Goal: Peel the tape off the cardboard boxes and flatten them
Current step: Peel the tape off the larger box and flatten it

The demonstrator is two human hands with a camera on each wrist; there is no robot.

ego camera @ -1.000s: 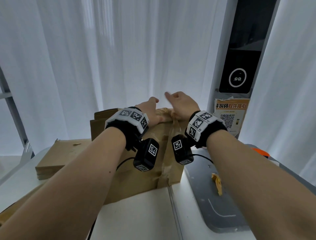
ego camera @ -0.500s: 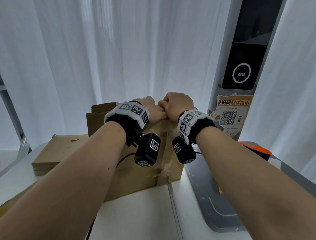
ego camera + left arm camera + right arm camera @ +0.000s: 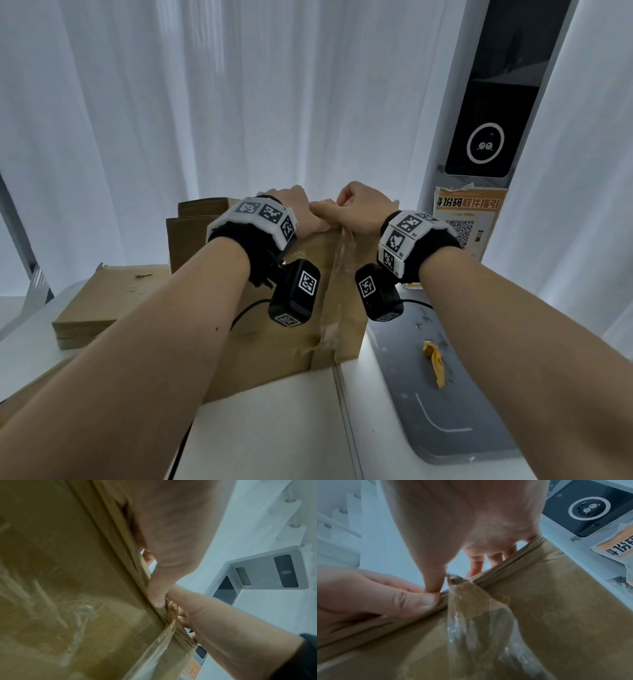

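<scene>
A brown cardboard box [image 3: 274, 342] stands on the white table [image 3: 274, 428]. A strip of clear tape [image 3: 337, 267] runs down its near face. My left hand [image 3: 294, 205] grips the box's far top edge, thumb [image 3: 393, 599] on the near side. My right hand [image 3: 359, 209] is curled over the same edge just to the right. Its thumb tip [image 3: 435, 577] presses beside the left thumb, and its fingers [image 3: 476, 563] hang behind the edge. The tape's lifted end [image 3: 458, 582] stands free beside that thumb. The left wrist view shows the box [image 3: 68, 574], the tape [image 3: 159, 642] and the right hand [image 3: 223, 628].
Flattened cardboard [image 3: 96, 301] is stacked at the left, with another box [image 3: 195, 226] behind. A grey pad [image 3: 445, 411] at the right holds a brown tape scrap [image 3: 433, 363]. Behind stand a kiosk screen [image 3: 486, 144], an orange poster [image 3: 469, 219] and white curtains.
A second ago my right hand hovered open above the box's top edge; it has come down and curled over the edge beside the left hand. The left hand has kept its grip.
</scene>
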